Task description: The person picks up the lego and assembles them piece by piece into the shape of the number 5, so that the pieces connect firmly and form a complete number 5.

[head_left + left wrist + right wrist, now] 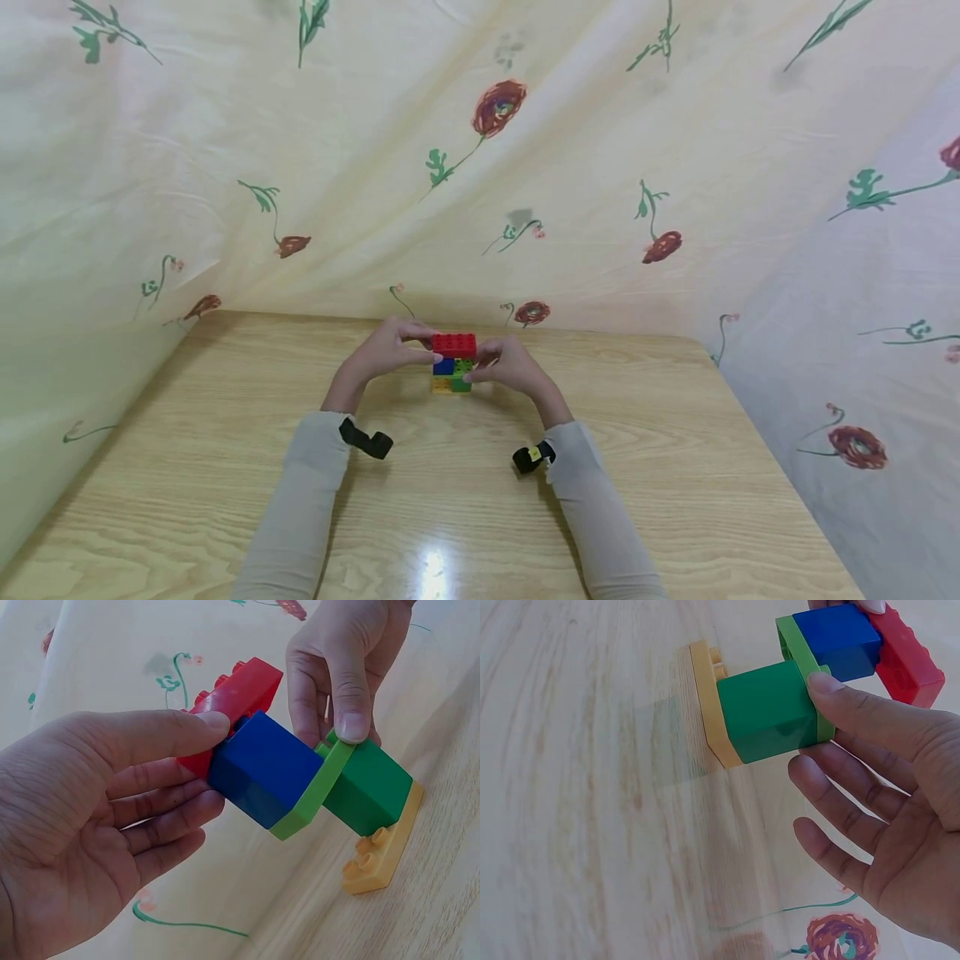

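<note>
A small stack of toy building bricks stands upright on the table. At its base lies a yellow plate [382, 862], with a dark green brick [769, 712] on one end. Over that sits a light green plate [319, 791], then a blue brick [266, 769] toward the left, and a red brick [454, 345] on top. My left hand [386, 348] pinches the red brick where it meets the blue one; a blue stud shows at that joint. My right hand [510, 367] steadies the stack, its thumb on the light green plate and its fingers partly hidden behind.
The wooden table [450, 517] has its far edge just behind the stack. A flowered cloth [360, 167] hangs behind and on both sides. Black wrist straps with cameras [375, 444] sit on both sleeves.
</note>
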`<state>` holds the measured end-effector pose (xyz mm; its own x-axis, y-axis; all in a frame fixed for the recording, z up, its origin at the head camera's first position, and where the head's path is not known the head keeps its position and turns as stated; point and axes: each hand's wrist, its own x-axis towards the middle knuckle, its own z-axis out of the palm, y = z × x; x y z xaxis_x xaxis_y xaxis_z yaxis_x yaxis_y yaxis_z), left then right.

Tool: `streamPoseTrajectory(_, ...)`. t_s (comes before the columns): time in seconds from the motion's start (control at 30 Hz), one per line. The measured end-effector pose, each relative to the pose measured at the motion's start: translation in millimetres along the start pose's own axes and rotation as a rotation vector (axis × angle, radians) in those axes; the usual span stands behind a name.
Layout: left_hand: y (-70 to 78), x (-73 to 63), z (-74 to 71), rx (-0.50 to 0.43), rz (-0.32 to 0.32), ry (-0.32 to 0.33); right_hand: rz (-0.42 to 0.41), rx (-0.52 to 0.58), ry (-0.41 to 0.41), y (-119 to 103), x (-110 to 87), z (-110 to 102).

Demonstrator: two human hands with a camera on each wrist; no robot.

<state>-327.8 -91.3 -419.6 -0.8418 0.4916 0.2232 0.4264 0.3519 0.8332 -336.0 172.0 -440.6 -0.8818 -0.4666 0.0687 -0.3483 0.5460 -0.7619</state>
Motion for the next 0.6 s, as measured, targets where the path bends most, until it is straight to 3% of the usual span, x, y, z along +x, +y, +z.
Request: streamPoseTrajectory(0.6,-2.5,1.6,0.1,0.002,0.0,-0.008,0.011,0.007,-0.003,1.1,0.5,0.1)
